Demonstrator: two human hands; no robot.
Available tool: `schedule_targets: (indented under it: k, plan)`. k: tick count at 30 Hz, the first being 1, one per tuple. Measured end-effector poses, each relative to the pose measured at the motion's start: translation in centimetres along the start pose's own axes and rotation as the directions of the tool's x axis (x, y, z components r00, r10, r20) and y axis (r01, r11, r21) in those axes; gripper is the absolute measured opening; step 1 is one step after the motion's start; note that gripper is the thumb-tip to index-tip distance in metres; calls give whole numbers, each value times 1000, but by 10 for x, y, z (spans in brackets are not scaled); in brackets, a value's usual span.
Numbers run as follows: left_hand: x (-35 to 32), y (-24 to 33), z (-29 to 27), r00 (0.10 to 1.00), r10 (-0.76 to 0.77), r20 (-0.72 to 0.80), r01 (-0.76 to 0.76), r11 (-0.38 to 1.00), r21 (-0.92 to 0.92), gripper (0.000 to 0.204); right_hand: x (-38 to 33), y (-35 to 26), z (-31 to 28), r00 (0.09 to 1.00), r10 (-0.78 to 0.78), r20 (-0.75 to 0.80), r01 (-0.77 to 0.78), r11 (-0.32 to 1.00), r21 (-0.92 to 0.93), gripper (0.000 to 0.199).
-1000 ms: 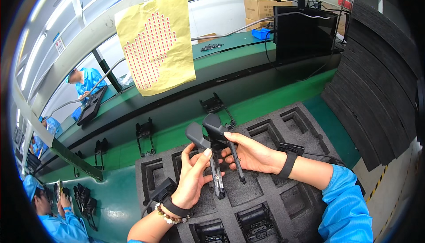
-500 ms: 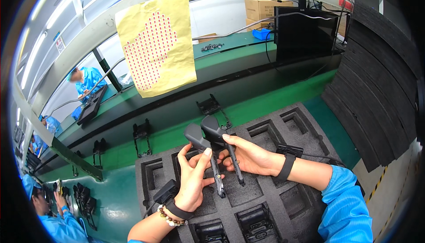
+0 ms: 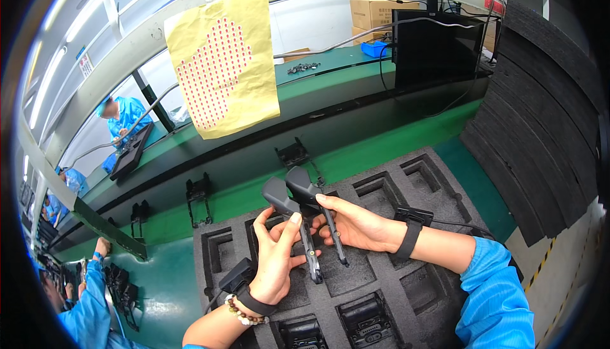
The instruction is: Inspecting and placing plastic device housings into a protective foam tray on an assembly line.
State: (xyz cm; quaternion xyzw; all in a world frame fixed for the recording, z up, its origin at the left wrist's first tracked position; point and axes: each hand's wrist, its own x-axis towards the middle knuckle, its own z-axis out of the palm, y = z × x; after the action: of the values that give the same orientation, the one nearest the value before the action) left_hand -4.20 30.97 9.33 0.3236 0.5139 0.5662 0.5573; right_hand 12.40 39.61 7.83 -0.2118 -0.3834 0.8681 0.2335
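Note:
Between my hands, above the foam tray, is a black plastic frame [image 3: 309, 238] with two rounded lobes at the top and two slim legs pointing down toward me. Whether it is one piece or two cannot be told. My left hand [image 3: 277, 250] pinches its left side, thumb just under the left lobe [image 3: 279, 194]. On the other side, my right hand [image 3: 356, 222] grips the right leg, thumb laid by the right lobe [image 3: 301, 184]. The grey foam tray [image 3: 375, 273] beneath has rectangular pockets; black plastic parts [image 3: 368, 321] sit in the pockets nearest me.
Beyond the tray runs a green line carrying similar black frames [image 3: 292, 154]. A yellow sheet with red dots [image 3: 222, 63] hangs from the overhead beam. At right stand a dark monitor [image 3: 438, 50] and stacked black foam sheets [image 3: 534, 120]. A co-worker's blue sleeve [image 3: 89, 304] is at lower left.
The black frames on the green line have shifted a little to the left. At lower left the co-worker's arm has reached forward. My hands and the held frame have barely moved.

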Motion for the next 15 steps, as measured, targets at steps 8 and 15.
schedule_targets:
  k: [8, 15]
  plan:
    - [-1, 1, -1, 1000, 2, 14, -2, 1000, -1, 81, -2, -2, 1, 1000, 4, 29, -4, 1000, 7, 42]
    - [-1, 1, -2, 1000, -2, 17, 2, 1000, -6, 82, 0, -2, 0, 999, 2, 44, -4, 999, 40, 40]
